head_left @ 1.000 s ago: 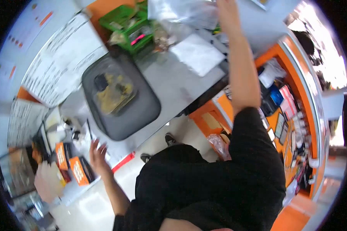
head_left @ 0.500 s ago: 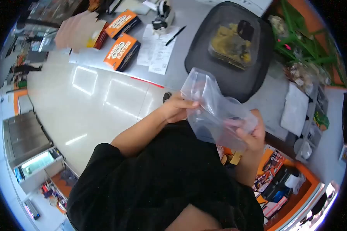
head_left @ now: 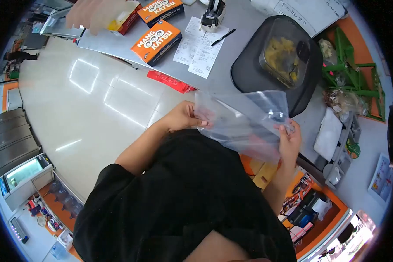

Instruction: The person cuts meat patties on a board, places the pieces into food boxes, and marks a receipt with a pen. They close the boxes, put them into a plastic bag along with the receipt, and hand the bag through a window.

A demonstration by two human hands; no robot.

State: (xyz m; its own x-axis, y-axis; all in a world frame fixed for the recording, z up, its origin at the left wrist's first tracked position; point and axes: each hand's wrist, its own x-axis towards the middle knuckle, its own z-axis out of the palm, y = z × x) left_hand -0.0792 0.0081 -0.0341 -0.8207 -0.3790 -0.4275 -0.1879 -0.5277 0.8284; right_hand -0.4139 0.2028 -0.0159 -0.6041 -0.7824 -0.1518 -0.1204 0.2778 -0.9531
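A clear plastic bag [head_left: 244, 120] is stretched sideways in front of my body, just off the counter's near edge. My left hand [head_left: 183, 117] pinches its left side between thumb and fingers. At the opposite side, my right hand [head_left: 290, 139] grips the bag's edge, thumb on top. Beyond the bag, a clear lidded container [head_left: 284, 56] with yellowish food and a dark round piece rests on a black tray [head_left: 249, 72]. Folds in the plastic blur what lies behind it.
Two orange boxes [head_left: 156, 42] stand on the metal counter [head_left: 113, 48], beside printed receipts [head_left: 204, 56], a black pen [head_left: 223, 37] and a black-and-white dispenser [head_left: 212, 15]. A green rack [head_left: 353, 74] is at right. Below sits an orange-edged shelf [head_left: 336, 231] with boxes.
The bag has gone from bunched and upright to spread wider and flatter between my hands. My left hand has shifted slightly left. The view has turned, showing more of the counter's right side.
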